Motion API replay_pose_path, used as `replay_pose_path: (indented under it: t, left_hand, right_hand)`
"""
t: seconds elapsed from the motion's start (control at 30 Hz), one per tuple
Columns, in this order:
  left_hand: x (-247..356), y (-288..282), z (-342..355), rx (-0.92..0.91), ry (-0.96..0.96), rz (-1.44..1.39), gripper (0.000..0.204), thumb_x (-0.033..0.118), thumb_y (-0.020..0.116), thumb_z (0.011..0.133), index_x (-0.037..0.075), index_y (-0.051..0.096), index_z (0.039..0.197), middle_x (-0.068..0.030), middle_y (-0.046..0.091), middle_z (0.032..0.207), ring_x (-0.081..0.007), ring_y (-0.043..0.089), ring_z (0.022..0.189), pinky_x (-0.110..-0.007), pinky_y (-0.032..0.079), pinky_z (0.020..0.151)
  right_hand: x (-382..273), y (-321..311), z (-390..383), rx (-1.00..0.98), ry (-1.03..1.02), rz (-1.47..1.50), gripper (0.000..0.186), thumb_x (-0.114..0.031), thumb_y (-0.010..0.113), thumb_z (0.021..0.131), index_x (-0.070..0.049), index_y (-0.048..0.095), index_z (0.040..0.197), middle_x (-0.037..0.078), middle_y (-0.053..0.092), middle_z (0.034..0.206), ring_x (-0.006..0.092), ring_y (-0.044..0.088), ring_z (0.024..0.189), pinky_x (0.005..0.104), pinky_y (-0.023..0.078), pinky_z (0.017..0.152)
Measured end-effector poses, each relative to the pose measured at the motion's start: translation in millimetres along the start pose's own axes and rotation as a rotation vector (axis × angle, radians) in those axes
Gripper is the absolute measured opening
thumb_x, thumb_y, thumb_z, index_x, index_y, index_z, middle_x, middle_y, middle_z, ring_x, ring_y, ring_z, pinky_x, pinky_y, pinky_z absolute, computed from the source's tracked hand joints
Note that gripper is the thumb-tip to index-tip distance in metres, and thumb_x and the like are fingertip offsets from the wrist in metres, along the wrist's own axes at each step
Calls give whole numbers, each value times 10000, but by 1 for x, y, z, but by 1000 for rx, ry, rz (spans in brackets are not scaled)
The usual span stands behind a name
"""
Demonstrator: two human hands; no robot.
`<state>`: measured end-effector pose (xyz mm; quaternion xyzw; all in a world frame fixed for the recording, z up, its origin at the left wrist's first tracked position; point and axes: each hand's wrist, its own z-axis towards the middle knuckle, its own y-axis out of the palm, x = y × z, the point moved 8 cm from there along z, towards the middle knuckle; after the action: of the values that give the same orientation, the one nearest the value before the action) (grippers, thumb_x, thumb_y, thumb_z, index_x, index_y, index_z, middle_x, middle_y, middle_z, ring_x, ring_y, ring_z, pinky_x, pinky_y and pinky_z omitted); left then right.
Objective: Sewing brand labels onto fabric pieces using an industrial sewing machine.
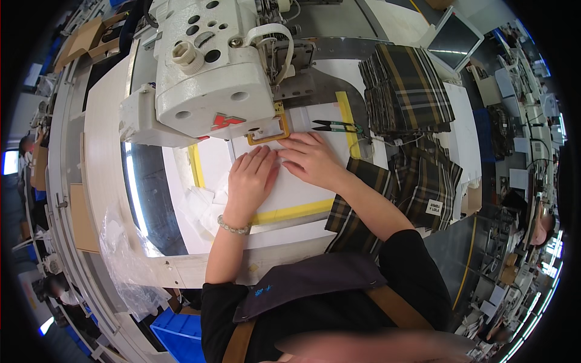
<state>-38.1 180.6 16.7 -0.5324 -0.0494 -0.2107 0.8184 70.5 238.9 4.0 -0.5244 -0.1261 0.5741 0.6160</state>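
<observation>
Under the white sewing machine head (212, 78), my left hand (251, 175) rests on a white sheet (278, 193) framed with yellow tape (293, 207), its fingers slightly bent. My right hand (311, 160) lies beside it, fingers a little apart, fingertips just in front of an orange-yellow clamp frame (266, 139) below the needle area. Whatever small piece may lie under my fingertips is too hidden to make out. Dark-handled thread snips (330, 126) lie to the right, behind my right hand.
A stack of plaid fabric (405, 88) sits back right, more plaid pieces (426, 181) front right, near a monitor (454, 39). At left are crumpled plastic (127, 266) and cardboard (85, 218). A blue crate (175, 336) stands below. Other people (57, 287) sit at far benches.
</observation>
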Motion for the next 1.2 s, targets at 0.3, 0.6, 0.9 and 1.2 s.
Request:
replay_pose_path:
  t: [0.3,0.6,0.9,1.2]
  left_hand:
    - [0,-1,0,0,-13,-23,331,109,703,785,22,653,1101,-134,658,1160,-284,625,1078,-399,482,921]
    - [-2,5,0,-37,-15,-36,377,130,688,811,21,623,1166,-143,638,1208,-292,599,1137,-421,460,976]
    - [-1,7,-1,-46,-13,-40,412,141,694,809,21,610,1193,-146,622,1232,-298,583,1157,-420,457,976]
    - [-2,7,-2,-47,-21,-60,421,134,696,798,18,609,1194,-152,617,1234,-305,582,1148,-413,461,966]
  right_hand:
    - [2,5,-1,-8,12,50,236,-146,696,803,-59,654,1019,91,640,1191,270,568,1141,394,454,1001]
    - [4,5,-1,-23,28,69,264,-139,714,796,-42,658,1036,108,636,1205,297,579,1149,410,449,1029]
    - [4,2,0,12,31,50,240,-125,720,791,-41,667,1009,106,659,1168,300,608,1112,405,473,1005]
    - [1,2,0,20,22,46,259,-120,722,786,-39,667,1025,106,660,1170,296,609,1113,411,472,1006]
